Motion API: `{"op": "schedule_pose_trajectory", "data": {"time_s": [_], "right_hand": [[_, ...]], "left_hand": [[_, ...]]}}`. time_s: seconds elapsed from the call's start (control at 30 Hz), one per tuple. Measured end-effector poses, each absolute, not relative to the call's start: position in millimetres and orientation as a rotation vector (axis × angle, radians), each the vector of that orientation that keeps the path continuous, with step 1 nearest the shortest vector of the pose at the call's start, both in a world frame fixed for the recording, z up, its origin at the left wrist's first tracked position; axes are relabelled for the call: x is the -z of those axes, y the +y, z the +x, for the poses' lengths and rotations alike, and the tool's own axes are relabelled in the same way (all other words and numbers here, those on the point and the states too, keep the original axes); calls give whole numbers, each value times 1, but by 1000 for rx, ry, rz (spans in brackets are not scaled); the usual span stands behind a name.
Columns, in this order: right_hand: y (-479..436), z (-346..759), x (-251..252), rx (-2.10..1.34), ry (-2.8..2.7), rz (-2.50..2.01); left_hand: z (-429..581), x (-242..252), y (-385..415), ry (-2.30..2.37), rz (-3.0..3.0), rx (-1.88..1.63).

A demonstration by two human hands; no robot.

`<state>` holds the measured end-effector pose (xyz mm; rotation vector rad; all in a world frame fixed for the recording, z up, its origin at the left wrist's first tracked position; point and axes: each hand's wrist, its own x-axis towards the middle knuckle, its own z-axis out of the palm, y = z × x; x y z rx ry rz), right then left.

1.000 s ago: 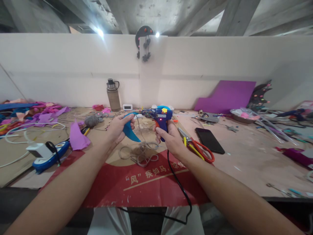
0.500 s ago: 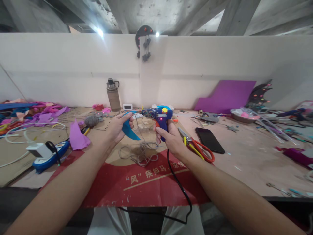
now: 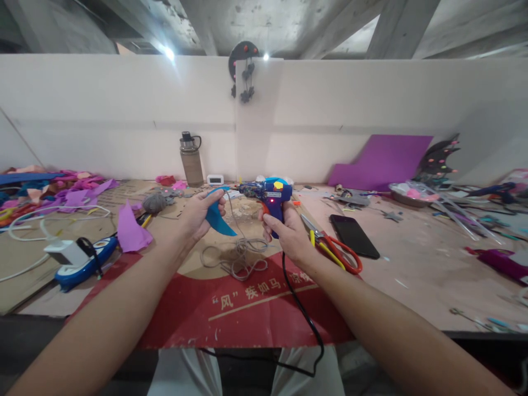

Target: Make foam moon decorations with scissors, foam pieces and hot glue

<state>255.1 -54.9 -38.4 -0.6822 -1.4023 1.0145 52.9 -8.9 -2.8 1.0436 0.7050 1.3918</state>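
Observation:
Between the thumb and fingers of my left hand [image 3: 202, 215] is a curved piece of blue felt [image 3: 221, 221], its pointed end hanging down to the right. My right hand [image 3: 284, 228] is wrapped around the handle of a blue hot glue gun [image 3: 277, 192] with a small red light on. The gun's nozzle points left, close to the top of the felt. A grey cord [image 3: 246, 258] runs up from a loose tangle on the cardboard to the felt. From the gun's handle a black cable [image 3: 300, 305] drops over the table edge.
Right of my right hand lie red-handled scissors [image 3: 342, 253] and a black phone [image 3: 353, 235]. At left are a blue power strip [image 3: 88, 269], purple felt [image 3: 132, 231] and grey yarn [image 3: 154, 202]. A water bottle [image 3: 191, 162] stands at the back. Red printed cardboard [image 3: 185, 319] covers the table front.
Almost nothing differs. Both hands, the felt and the glue gun stay in nearly the same places; the gun's nozzle end looks very slightly shifted.

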Motion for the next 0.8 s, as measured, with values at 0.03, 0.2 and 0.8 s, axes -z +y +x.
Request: {"op": "schedule_pose_trajectory", "data": {"time_s": [0.03, 0.2, 0.8], "right_hand": [[-55, 255, 38, -1004, -1413, -691], [-56, 254, 39, -988, -1433, -734], [-56, 255, 40, -974, -1449, -760]], "left_hand": [[53, 3, -9, 710, 1051, -1390], [56, 2, -12, 741, 1114, -1369], [57, 2, -14, 793, 1153, -1365]]}}
